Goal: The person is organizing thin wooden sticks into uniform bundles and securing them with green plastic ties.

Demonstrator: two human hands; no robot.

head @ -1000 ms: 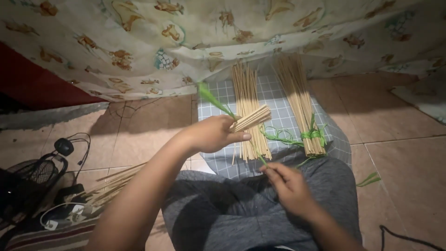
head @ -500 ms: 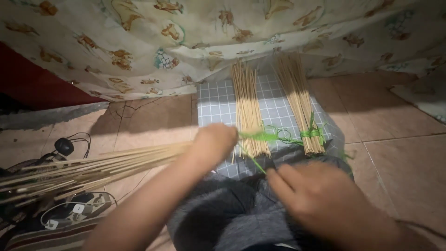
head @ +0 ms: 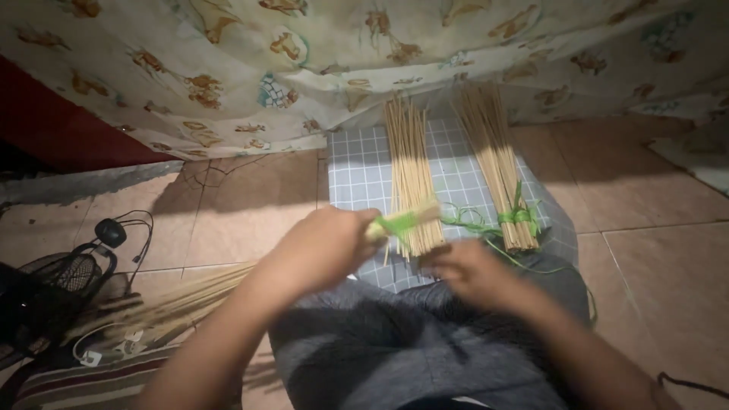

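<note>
Over the lap, left hand [head: 326, 247] has its fingers clamped round a bundle of thin sticks [head: 190, 300] that runs down-left across the floor, its end wrapped in green strip [head: 399, 222]. Right hand [head: 471, 273] sits just beside, blurred, cannot tell if its fingers are together or apart. Ahead on checked cloth [head: 357, 171] lie a loose stick bundle [head: 410, 175] and a tied bundle [head: 501, 167] with a green band. Patterned curtain [head: 228, 68] behind; cables and black fan [head: 68, 281] far left.
</note>
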